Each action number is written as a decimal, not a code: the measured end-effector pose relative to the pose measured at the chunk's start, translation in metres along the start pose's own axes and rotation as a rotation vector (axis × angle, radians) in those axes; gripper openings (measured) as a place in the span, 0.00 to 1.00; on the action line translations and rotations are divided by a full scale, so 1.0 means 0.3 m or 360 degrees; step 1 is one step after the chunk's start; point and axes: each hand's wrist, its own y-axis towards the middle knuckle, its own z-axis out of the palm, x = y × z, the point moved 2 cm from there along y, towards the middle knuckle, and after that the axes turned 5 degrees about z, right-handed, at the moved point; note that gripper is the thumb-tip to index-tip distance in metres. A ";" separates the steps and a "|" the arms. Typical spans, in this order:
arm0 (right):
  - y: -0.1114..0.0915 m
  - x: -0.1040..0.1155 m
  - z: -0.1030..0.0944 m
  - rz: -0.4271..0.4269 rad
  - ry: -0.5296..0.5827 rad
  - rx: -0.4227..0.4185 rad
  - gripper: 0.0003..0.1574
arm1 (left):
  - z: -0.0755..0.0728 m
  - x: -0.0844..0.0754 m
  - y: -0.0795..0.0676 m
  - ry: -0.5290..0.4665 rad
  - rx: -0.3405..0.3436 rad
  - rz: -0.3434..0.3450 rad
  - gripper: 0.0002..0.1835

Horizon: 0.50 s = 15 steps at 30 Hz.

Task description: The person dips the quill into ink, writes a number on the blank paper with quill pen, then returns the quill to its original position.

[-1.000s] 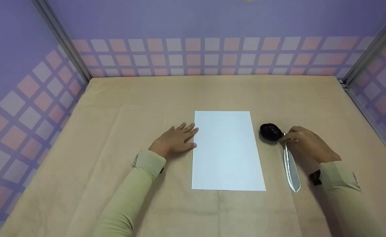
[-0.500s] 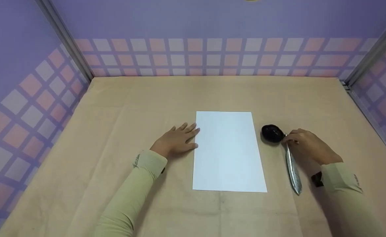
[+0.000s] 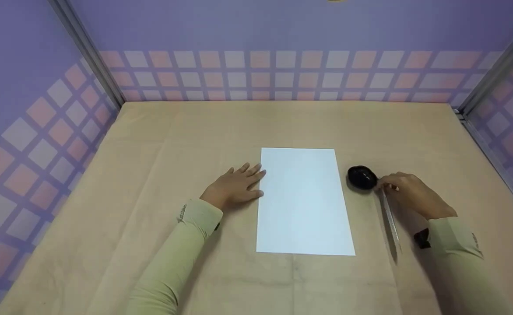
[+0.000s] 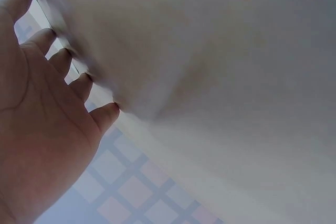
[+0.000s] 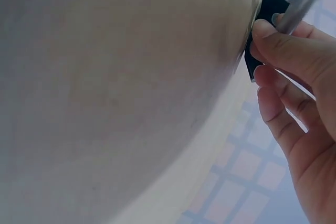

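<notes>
A white sheet of paper point(image 3: 304, 201) lies on the cloth-covered table. My left hand point(image 3: 233, 186) rests flat with spread fingers, its fingertips touching the sheet's left edge. To the right of the sheet sits a small black dish point(image 3: 361, 178) with a shiny, dark inside. My right hand point(image 3: 410, 193) pinches a silvery feather pen point(image 3: 390, 219) between thumb and fingers, close to the dish's right rim. The feather end points toward me and is seen nearly edge-on. In the right wrist view the pen's shaft point(image 5: 306, 4) crosses the thumb and fingertip; its tip is hidden.
Beige cloth point(image 3: 186, 131) covers the table, with faint creases. A purple wall with pink and white squares point(image 3: 285, 79) stands behind it, and similar walls flank both sides. Metal posts point(image 3: 91, 54) mark the corners.
The feather pen has turned about its length, from its broad face showing to nearly edge-on. The right hand stays beside the dish. The left hand keeps its place on the sheet.
</notes>
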 end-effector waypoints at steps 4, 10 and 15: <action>-0.003 -0.003 0.003 0.0021 -0.0022 -0.0033 0.22 | 0.000 0.000 0.003 0.0013 0.0002 0.0002 0.37; -0.008 -0.009 0.000 0.0069 0.0015 -0.0032 0.19 | 0.000 0.001 0.004 0.0020 0.0003 0.0002 0.37; -0.010 -0.013 -0.001 0.0119 0.0040 -0.0034 0.18 | -0.001 -0.001 0.002 0.0007 0.0003 0.0000 0.37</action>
